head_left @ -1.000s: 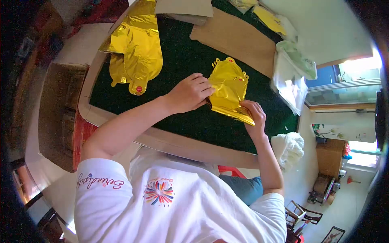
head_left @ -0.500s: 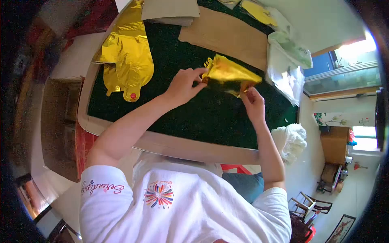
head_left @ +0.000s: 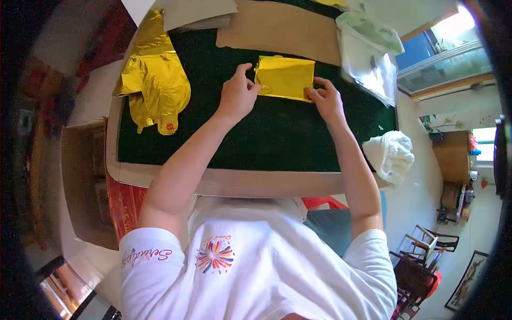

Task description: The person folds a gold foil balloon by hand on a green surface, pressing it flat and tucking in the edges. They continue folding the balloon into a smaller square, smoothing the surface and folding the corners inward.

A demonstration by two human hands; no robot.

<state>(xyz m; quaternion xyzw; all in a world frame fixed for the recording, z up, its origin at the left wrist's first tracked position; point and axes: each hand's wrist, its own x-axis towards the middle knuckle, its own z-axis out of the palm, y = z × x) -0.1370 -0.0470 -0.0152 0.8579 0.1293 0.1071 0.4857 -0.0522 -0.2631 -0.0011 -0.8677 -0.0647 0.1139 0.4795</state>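
A gold foil balloon (head_left: 287, 78), folded into a flat rectangle, lies on the dark green table surface (head_left: 250, 144). At its left edge is my left hand (head_left: 238, 96), thumb and index finger spread apart, the thumb tip by the lower left corner. My right hand (head_left: 327, 102) grips the lower right corner between thumb and bent fingers. Further left, a pile of unfolded gold foil balloons (head_left: 159, 85) stretches toward the back, with a round red mark near its lower end.
Behind the folded balloon lies a brown cardboard sheet (head_left: 277, 29), beside a grey stack of sheets (head_left: 197, 12). Clear plastic bags (head_left: 368, 64) sit at the right. A white cloth bundle (head_left: 392, 154) rests at the right edge; a cardboard box (head_left: 88, 181) stands left of the table.
The balloon was raised and tilted between both hands; now it lies flat as a neat rectangle. My left hand has let go and spread its fingers.
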